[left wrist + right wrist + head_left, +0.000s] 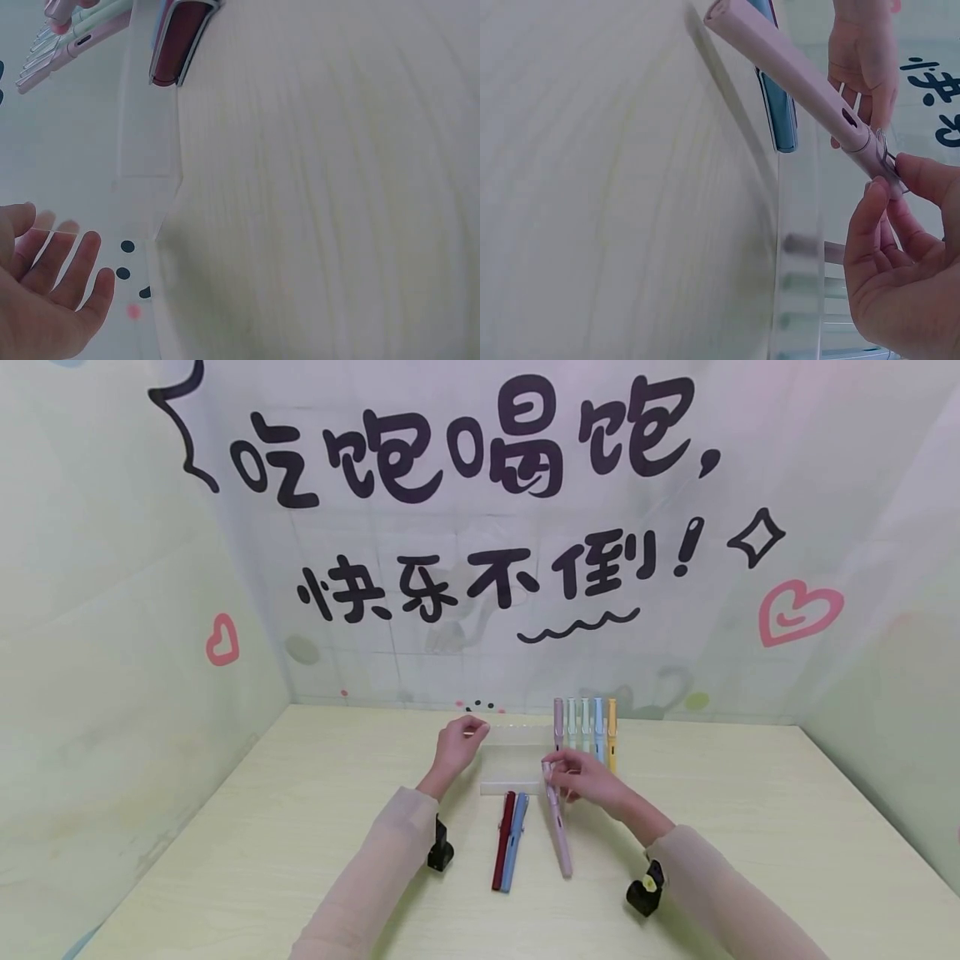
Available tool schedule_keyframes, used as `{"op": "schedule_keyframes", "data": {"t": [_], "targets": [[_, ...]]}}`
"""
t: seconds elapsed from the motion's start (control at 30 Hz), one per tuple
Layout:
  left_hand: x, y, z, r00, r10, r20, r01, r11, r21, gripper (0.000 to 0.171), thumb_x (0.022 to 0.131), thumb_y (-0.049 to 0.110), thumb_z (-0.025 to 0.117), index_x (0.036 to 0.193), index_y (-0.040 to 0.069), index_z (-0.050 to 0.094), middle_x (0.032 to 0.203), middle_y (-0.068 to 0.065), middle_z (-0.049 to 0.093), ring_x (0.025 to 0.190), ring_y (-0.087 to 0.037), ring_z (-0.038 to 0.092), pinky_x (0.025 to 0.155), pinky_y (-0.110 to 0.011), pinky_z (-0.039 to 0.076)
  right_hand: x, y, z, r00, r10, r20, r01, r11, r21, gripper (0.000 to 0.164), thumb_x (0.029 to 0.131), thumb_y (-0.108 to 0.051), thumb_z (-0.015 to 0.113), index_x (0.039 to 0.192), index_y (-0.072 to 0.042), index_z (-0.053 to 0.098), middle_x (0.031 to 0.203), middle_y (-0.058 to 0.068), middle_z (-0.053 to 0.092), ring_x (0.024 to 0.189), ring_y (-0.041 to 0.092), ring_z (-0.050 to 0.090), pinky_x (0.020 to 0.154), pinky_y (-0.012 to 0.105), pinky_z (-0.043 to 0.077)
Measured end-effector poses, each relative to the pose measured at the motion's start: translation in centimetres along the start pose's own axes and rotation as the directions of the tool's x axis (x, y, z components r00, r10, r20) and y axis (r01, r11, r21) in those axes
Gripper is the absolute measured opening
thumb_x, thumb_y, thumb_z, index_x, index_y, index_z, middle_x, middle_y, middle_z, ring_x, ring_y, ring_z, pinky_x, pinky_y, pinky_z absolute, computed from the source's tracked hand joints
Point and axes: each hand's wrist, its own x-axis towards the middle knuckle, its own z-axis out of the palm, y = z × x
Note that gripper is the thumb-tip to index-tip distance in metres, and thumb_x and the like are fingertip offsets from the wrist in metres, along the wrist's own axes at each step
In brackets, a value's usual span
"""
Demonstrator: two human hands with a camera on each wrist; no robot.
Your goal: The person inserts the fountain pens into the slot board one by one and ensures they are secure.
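My right hand (pixel 588 779) pinches a pale pink pen (pixel 558 835) by its clip end, between thumb and fingertips. The pen is tilted, its other end pointing toward me; in the right wrist view its body (pixel 795 79) hangs above the table. At the far left corner of a clear plastic pen rack (pixel 504 788), my left hand (pixel 459 745) holds the edge between thumb and fingers, some fingers showing through the plastic in the left wrist view. Several pens, mauve (pixel 558 718), pale green, blue (pixel 599 727) and yellow (pixel 612 735), stand side by side at the rack's right part.
A dark red pen (pixel 503 842) and a blue pen (pixel 514 843) lie side by side in front of the rack, clips toward it. A printed cloth backdrop (pixel 450 668) rises behind the pale wooden table (pixel 247 860). Each wrist wears a black camera.
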Motion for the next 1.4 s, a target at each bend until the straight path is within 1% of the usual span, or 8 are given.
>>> {"op": "schedule_keyframes", "data": {"t": [0.2,0.23,0.3,0.4,0.5,0.87,1.13,1.4], "targets": [[0.1,-0.1,0.0,1.000,-0.019,0.003,0.019,0.999,-0.026,0.020,0.087,0.018,0.056,0.096,0.001,0.062,0.093,-0.010,0.062,0.091,-0.024,0.057,0.079,-0.034,0.047,0.5,-0.7,-0.3,0.999,-0.001,-0.041,0.000,1.000,-0.001,0.034,0.085,-0.010,0.057,0.115,0.005,0.048,0.081,0.008,0.053,0.066,0.019,0.050,0.059,0.032,0.048],[0.2,-0.5,0.1,1.000,0.011,-0.009,-0.012,0.999,-0.037,0.021,0.087,0.021,0.056,0.095,0.003,0.062,0.091,-0.008,0.062,0.088,-0.022,0.058,0.076,-0.032,0.048,0.6,-0.8,-0.4,0.999,-0.002,-0.049,0.002,1.000,-0.004,0.034,0.085,-0.010,0.057,0.114,0.005,0.048,0.081,0.008,0.052,0.066,0.019,0.050,0.059,0.032,0.048],[0.3,-0.6,0.2,1.000,0.018,-0.011,-0.018,0.999,-0.031,0.021,0.087,0.022,0.056,0.094,0.003,0.062,0.089,-0.007,0.062,0.087,-0.021,0.058,0.075,-0.032,0.048,0.8,-0.9,-0.6,0.998,-0.006,-0.064,0.005,1.000,-0.007,0.034,0.085,-0.010,0.057,0.115,0.005,0.048,0.082,0.009,0.052,0.067,0.020,0.050,0.059,0.032,0.048],[0.3,-0.5,0.2,1.000,-0.001,-0.007,0.001,1.000,-0.029,0.020,0.087,0.020,0.056,0.095,0.003,0.062,0.090,-0.008,0.062,0.088,-0.021,0.058,0.076,-0.031,0.048,1.1,-1.2,-1.0,0.996,-0.008,-0.088,0.007,1.000,-0.019,0.034,0.085,-0.012,0.058,0.115,0.003,0.049,0.085,0.010,0.052,0.068,0.021,0.051,0.062,0.035,0.049],[0.1,-0.1,0.1,0.999,-0.034,0.006,0.034,0.999,-0.017,0.018,0.087,0.016,0.056,0.096,0.001,0.062,0.093,-0.010,0.062,0.091,-0.023,0.057,0.079,-0.033,0.047,1.5,-1.5,-1.4,0.994,-0.007,-0.111,0.004,1.000,-0.027,0.035,0.086,-0.014,0.058,0.115,0.001,0.049,0.087,0.010,0.053,0.068,0.021,0.050,0.061,0.034,0.049],[-0.1,0.1,-0.1,1.000,-0.018,0.005,0.018,1.000,-0.010,0.020,0.088,0.016,0.055,0.097,0.000,0.061,0.093,-0.011,0.062,0.090,-0.024,0.057,0.078,-0.033,0.047,2.5,-3.4,-2.7,0.984,-0.042,-0.172,0.039,0.999,-0.024,0.036,0.086,-0.016,0.058,0.118,-0.003,0.049,0.090,0.011,0.053,0.063,0.019,0.047,0.056,0.027,0.045],[-0.1,0.1,-0.1,1.000,-0.021,-0.004,0.021,1.000,-0.012,0.019,0.087,0.016,0.056,0.096,0.000,0.062,0.093,-0.011,0.062,0.089,-0.024,0.058,0.078,-0.034,0.047,3.2,-4.5,-3.2,0.968,-0.095,-0.231,0.098,0.995,0.002,0.033,0.085,-0.009,0.057,0.117,-0.002,0.051,0.093,0.013,0.054,0.059,0.019,0.045,0.050,0.022,0.041],[-0.1,0.0,-0.1,1.000,-0.027,0.002,0.027,0.999,-0.030,0.021,0.088,0.018,0.056,0.097,0.000,0.062,0.093,-0.010,0.062,0.091,-0.023,0.058,0.078,-0.032,0.048,3.6,-5.3,-3.2,0.948,-0.119,-0.295,0.127,0.992,0.010,0.032,0.086,-0.012,0.057,0.117,-0.006,0.052,0.097,0.013,0.051,0.056,0.013,0.043,0.049,0.024,0.038]]}}
